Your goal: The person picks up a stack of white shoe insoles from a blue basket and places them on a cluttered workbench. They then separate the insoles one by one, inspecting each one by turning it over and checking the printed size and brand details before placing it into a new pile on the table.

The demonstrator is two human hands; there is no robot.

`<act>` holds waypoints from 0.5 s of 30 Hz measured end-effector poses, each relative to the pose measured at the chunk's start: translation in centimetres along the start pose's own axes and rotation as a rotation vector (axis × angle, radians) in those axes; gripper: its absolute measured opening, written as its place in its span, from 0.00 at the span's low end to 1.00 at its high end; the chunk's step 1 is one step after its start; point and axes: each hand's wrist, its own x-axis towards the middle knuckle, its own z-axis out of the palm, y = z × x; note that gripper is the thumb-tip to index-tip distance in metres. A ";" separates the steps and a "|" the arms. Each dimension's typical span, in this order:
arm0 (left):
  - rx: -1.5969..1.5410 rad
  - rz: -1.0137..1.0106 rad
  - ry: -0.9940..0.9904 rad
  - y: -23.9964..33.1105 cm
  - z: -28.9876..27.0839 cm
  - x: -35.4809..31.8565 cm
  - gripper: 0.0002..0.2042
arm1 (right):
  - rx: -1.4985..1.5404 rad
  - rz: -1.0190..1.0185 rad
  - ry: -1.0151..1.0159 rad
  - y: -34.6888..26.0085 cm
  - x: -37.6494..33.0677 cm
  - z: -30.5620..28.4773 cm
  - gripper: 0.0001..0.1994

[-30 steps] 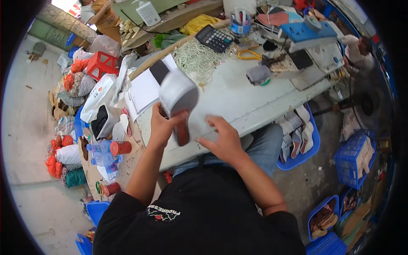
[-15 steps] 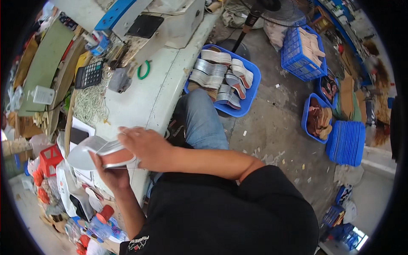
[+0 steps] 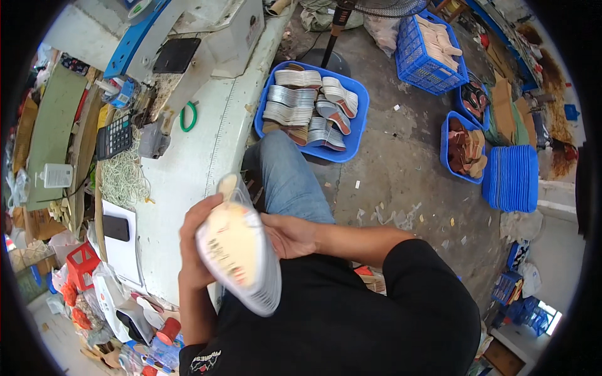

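Observation:
In front of my chest I hold a thick stack of shoe insoles with a cream top face that carries dark and red marks. My left hand grips its left edge, fingers partly hidden. On the other side, my right hand has its palm against the stack, and its fingertips are out of sight behind it. The stack is tilted and slightly blurred. Beyond my knee, a blue tub on the floor holds several bundles of similar insoles in white, grey and brown.
Left is a white workbench with a calculator, tangled string, a green ring and a phone on paper. A fan stand, a blue crate, another blue tub and stacked blue trays stand on the floor.
The stack has come from over the bench toward my chest and turned so its cream face shows. My right hand has shifted from atop the stack to its right side.

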 end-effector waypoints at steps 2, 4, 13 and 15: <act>0.052 0.207 -0.020 -2.1 1.9 0.8 0.46 | -0.176 -0.293 0.201 0.3 -2.4 1.7 0.21; 0.113 0.099 -0.005 -2.8 2.4 1.7 0.49 | -0.774 -0.664 0.560 -0.7 -4.7 -1.9 0.20; 0.525 0.195 -0.562 -1.6 13.9 9.0 0.43 | -2.419 -0.630 1.094 -5.2 -12.0 6.4 0.55; 0.503 0.207 -0.586 -2.7 17.3 9.1 0.46 | -2.307 -0.469 1.339 -7.3 -12.8 1.3 0.55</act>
